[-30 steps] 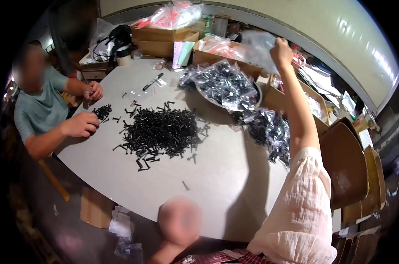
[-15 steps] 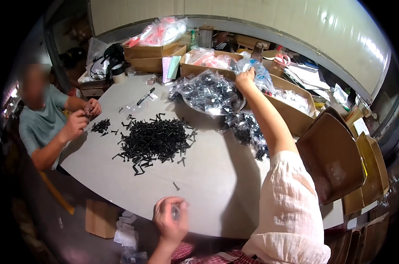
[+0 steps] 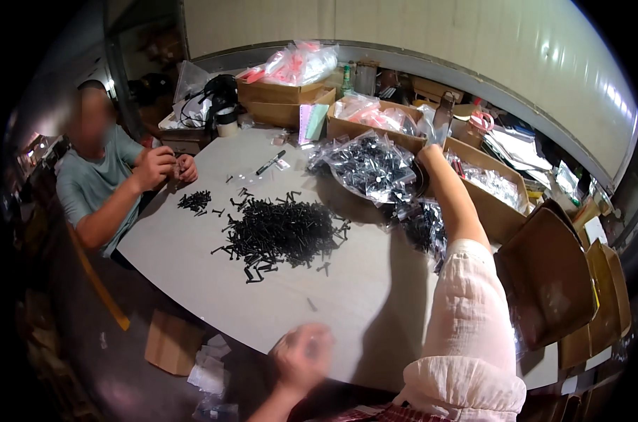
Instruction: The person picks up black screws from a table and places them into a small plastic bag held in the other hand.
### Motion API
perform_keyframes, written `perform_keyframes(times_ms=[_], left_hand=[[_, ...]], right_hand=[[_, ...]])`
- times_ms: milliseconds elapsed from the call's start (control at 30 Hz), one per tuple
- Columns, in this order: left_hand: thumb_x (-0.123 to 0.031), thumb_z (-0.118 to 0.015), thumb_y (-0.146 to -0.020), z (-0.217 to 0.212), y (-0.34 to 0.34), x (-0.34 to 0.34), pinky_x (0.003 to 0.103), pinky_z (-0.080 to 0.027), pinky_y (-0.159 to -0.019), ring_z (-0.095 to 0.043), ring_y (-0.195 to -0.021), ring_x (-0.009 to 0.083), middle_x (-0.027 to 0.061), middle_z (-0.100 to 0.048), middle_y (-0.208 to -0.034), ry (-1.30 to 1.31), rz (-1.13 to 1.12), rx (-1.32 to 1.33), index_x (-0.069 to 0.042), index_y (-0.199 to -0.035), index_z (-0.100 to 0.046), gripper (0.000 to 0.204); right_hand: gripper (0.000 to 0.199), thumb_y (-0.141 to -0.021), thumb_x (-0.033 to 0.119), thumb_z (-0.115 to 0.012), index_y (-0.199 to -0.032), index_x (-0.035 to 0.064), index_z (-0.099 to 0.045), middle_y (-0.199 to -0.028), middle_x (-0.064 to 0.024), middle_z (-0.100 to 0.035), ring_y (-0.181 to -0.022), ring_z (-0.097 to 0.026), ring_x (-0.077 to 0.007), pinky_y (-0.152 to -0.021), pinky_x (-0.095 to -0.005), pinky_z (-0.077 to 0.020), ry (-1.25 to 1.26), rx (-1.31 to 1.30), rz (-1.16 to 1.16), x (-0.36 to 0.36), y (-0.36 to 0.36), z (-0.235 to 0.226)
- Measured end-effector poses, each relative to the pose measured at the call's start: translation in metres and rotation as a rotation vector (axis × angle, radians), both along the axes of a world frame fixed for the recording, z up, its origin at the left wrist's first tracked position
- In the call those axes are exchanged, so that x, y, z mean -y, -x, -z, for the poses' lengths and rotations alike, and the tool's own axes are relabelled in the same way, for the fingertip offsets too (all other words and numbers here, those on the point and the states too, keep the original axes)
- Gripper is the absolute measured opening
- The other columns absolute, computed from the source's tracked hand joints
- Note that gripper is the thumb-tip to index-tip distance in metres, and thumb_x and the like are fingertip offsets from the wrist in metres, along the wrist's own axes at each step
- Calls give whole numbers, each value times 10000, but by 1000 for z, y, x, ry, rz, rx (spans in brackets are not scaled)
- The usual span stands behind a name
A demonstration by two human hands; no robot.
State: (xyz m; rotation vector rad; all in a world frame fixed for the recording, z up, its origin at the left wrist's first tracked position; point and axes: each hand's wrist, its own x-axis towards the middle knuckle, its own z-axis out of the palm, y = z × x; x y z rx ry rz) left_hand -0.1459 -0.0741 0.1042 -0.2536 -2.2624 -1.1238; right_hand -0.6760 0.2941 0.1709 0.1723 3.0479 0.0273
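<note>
At a pale round work surface (image 3: 192, 274) strewn with hardware, a person in a light pink sleeve stretches the right hand (image 3: 431, 151) far forward to the heap of small clear plastic bags of black screws (image 3: 368, 165), which sits piled on a dark round tray (image 3: 412, 188) at the far side. The hand meets the heap's right edge; its fingers are turned away from the camera, so whether the grip is spread or pinching a bag cannot be told. The left hand (image 3: 303, 353) hovers blurred near the person's body at the near edge of the surface, its fingers loosely curled; whether it holds anything cannot be told. The bags thus lie straight ahead of the right hand and well apart from the left, so the right arm is by far the nearer. Between the two hands spreads a loose pile of black screws (image 3: 280, 228), lying every which way. More bagged screws (image 3: 421, 225) lie just beside the right forearm. Across the surface, a seated co-worker in a grey-green shirt (image 3: 97, 179) works both hands over a smaller cluster of screws (image 3: 194, 201). Brown cardboard boxes (image 3: 284, 98) line the far rim.
</note>
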Motion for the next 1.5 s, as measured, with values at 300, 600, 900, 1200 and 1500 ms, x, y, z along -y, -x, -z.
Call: perform_keyframes(times_ms=[300, 600, 900, 1200, 1500], left_hand=[[-50, -740, -882, -9, 9, -8, 368, -537, -741, -692, -747, 264, 26, -734, -743, -81, 42, -112, -77, -948, -697, 84], [-91, -763, -898, -4, 9, -11, 436, -543, -833, -702, -880, 333, 93, -749, -911, -93, 29, -94, -54, -1165, -649, 292], [-19, -674, -1004, -8, -41, 12, 276, -534, -882, -677, -957, 120, 51, -688, -1023, -767, 268, 258, 7, -1120, -645, 122], [-96, -811, -863, 57, -122, 17, 395, -548, -756, -695, -778, 299, 126, -728, -869, -2, 178, 429, -43, -964, -680, 174], [-245, -829, -892, 115, -138, -59, 442, -585, -831, -745, -882, 348, 187, -756, -924, -159, 657, 752, -16, -1027, -695, 298]], right_hand=[[339, -871, 123, -671, -1190, 68, -769, -1115, -205, -761, -1131, -712, -352, -1039, -480, -492, -236, -504, -327, 13, -104, -66], [769, -996, 508, -684, -1604, 113, -429, -1592, -311, -419, -1467, -407, -473, -1232, -501, -337, 360, -307, -1190, 205, -275, -2], [575, -981, 454, -706, -1476, 182, -596, -1499, -242, -501, -1413, -401, -487, -1188, -571, -370, 480, -337, -1021, 183, -339, 41], [635, -999, 549, -654, -1500, 164, -588, -1658, -226, -379, -1541, -286, -492, -1245, -595, -301, 359, -260, -1053, 114, -447, 47], [839, -953, 742, -540, -1617, 237, -451, -1745, -178, -241, -1595, -158, -512, -1272, -658, -171, 173, -164, -1046, 84, -531, 37]])
